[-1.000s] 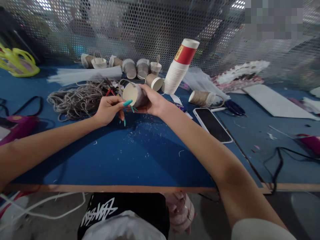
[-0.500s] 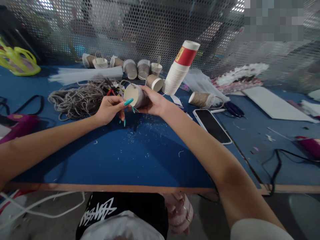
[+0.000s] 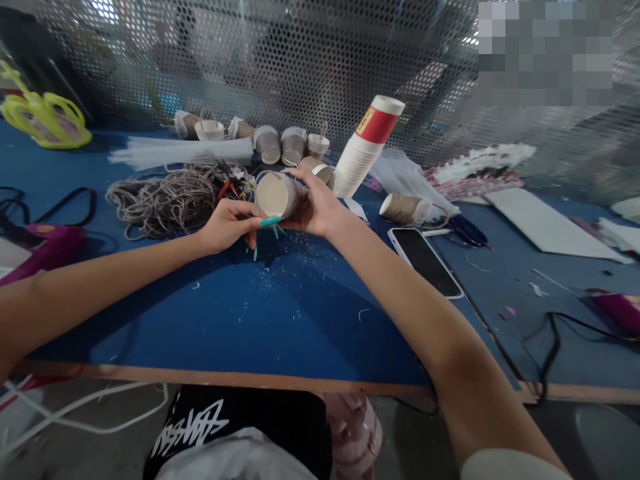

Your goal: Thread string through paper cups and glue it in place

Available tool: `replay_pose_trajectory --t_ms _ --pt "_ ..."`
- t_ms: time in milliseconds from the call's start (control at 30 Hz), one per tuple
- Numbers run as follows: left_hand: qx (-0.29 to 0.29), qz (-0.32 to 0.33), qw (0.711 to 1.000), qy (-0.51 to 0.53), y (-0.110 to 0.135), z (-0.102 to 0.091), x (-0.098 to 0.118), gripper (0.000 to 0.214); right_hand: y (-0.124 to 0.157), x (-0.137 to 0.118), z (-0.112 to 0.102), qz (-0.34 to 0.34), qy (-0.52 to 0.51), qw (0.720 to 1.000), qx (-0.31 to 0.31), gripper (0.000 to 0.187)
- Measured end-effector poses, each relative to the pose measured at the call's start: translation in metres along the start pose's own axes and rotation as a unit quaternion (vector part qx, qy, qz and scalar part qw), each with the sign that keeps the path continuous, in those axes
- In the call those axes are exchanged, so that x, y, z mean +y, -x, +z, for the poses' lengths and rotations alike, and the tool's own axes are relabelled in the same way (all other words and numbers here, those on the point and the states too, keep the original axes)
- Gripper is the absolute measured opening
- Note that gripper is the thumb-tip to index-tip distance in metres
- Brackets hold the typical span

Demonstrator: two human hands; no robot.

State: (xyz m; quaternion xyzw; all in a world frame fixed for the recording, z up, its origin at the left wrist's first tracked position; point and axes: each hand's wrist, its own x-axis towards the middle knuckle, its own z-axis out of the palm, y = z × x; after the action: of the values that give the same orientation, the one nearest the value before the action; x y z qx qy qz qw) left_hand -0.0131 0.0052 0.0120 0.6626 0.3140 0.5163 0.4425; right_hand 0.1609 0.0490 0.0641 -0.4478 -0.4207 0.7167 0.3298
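A paper cup (image 3: 273, 195) wrapped in grey cord lies on its side above the table, its pale round base facing left and toward me. My right hand (image 3: 320, 207) is closed around the far right side of the cup. My left hand (image 3: 233, 223) is pinched at the cup's lower left edge, its long teal thumbnail against the rim of the base. Its other fingers curl below, partly hidden. Just left of the cup lies a tangled heap of grey cord (image 3: 160, 200), with red-handled pliers or cutters (image 3: 225, 190) beside it.
Several cord-wrapped cups (image 3: 267, 145) line the back, near white strips (image 3: 180, 150). A leaning stack of white cups (image 3: 357, 160) rises behind my right hand. Right of it are another wrapped cup (image 3: 403, 209) and a phone (image 3: 427, 261). A magenta glue gun (image 3: 50, 247) lies left.
The view has shifted slightly. My left thumb has slid down from the face of the cup's base to its lower edge. The cup has turned a little in my right hand.
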Motion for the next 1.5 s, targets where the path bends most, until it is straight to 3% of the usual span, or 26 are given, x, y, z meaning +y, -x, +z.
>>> replay_pose_trajectory --t_ms 167,433,800,1167,1500 --pt "-0.046 -0.007 0.999 -0.028 0.000 -0.001 -0.003 0.039 0.004 -0.002 -0.004 -0.013 0.003 1.000 0.016 0.053" --pt "-0.101 0.009 0.993 -0.061 -0.001 -0.004 -0.008 0.033 0.004 -0.003 -0.001 -0.046 0.020 0.999 0.009 0.042" --pt "-0.083 0.023 0.995 -0.052 -0.001 -0.003 -0.006 0.026 0.012 -0.011 0.003 -0.077 0.051 0.996 0.016 0.031" --pt "-0.090 0.048 0.993 -0.054 -0.001 -0.004 -0.008 0.022 0.018 -0.012 0.008 -0.118 0.069 0.990 0.021 0.038" --pt "-0.104 0.056 0.991 -0.061 0.000 -0.006 -0.010 0.035 0.020 -0.013 0.010 -0.139 0.107 0.984 0.027 0.044"
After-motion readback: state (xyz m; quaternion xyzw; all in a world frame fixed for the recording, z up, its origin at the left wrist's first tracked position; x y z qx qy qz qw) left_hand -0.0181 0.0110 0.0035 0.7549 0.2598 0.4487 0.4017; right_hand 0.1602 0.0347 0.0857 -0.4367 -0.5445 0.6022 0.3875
